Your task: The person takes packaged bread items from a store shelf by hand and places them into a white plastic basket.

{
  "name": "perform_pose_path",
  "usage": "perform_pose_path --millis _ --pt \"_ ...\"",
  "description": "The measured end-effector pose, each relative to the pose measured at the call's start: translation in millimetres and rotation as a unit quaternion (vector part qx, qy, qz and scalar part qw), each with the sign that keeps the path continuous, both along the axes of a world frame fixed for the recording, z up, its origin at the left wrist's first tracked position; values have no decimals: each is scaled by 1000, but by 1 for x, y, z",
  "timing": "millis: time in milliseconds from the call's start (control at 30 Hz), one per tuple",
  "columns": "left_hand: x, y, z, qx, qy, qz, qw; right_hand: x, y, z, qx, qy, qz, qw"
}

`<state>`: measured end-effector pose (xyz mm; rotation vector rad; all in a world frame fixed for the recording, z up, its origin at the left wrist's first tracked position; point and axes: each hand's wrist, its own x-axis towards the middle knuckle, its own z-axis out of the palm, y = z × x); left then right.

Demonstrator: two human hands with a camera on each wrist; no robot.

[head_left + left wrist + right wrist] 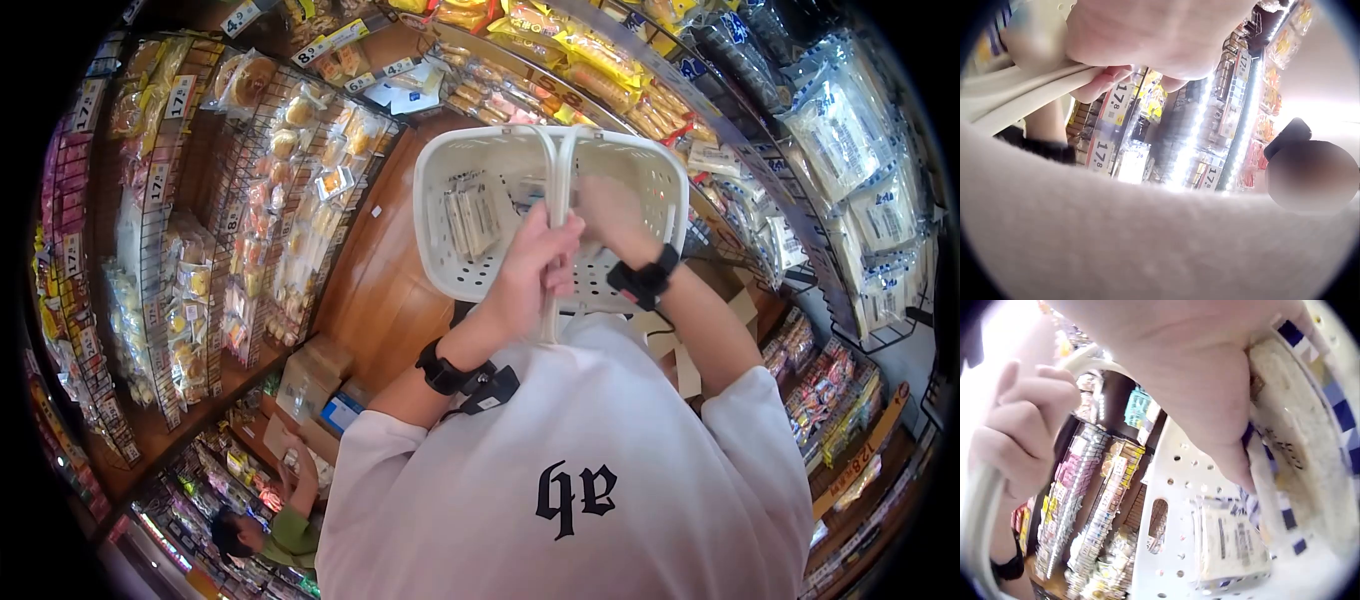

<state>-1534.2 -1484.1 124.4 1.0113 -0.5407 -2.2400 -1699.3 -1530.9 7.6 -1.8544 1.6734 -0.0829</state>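
My left hand [540, 255] [1147, 37] grips the two raised handles [553, 285] [1029, 94] of a white plastic basket [430, 230] [1172, 481]. Inside the basket, my right hand [612, 215] [1191, 375] is blurred in the head view. The right wrist view shows it pinching a pale packet [1300, 444] with a blue-and-white checked edge, the thumb on the near side; the other fingers are hidden. Pale flat packets [472, 218] [1229, 540] lie at the left of the basket in the head view.
Wire racks of bagged snacks [285, 190] stand on the left, with brown floor [365, 250] beside the basket. Shelves of yellow packets [590, 60] and white bags [850, 140] curve around the top and right. Another person [285, 540] and cardboard boxes [310, 380] are at lower left.
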Motion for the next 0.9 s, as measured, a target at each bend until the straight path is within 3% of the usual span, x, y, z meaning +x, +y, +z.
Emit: perform_pose_path --millis 67,167,267,300,400,500,567,633,700,800,833,900 --pt "4 0 -7 13 24 26 999 -13 5 47 52 84 -5 995" --pt "3 -1 -3 1 24 23 999 -45 28 22 -5 -19 56 998" --pt "0 -3 1 -18 13 5 1000 -65 29 13 96 13 174 980" --pt "0 -3 1 -26 7 -3 1000 -67 36 18 16 -2 112 994" --pt "-2 -5 0 -23 9 -6 1000 -59 12 26 19 56 -15 998" --pt "-8 -5 0 -22 10 -15 1000 -52 8 -11 -84 102 44 990" --pt "-11 -5 -1 -20 14 -15 1000 -34 -6 1 115 11 -7 993" --pt "-11 -5 0 -22 13 -10 1000 -25 -8 0 275 -134 -104 946" --pt "-11 -5 2 -27 9 -3 1000 -16 4 -20 383 -321 -243 831" --pt "-13 -4 5 -25 6 -3 1000 -4 32 -42 472 -458 -337 673" --pt "-14 -4 5 -25 0 -6 1000 -5 39 -42 494 -455 -332 663" --pt "-15 -4 6 -27 -11 -10 1000 -7 36 -44 510 -381 -282 718"
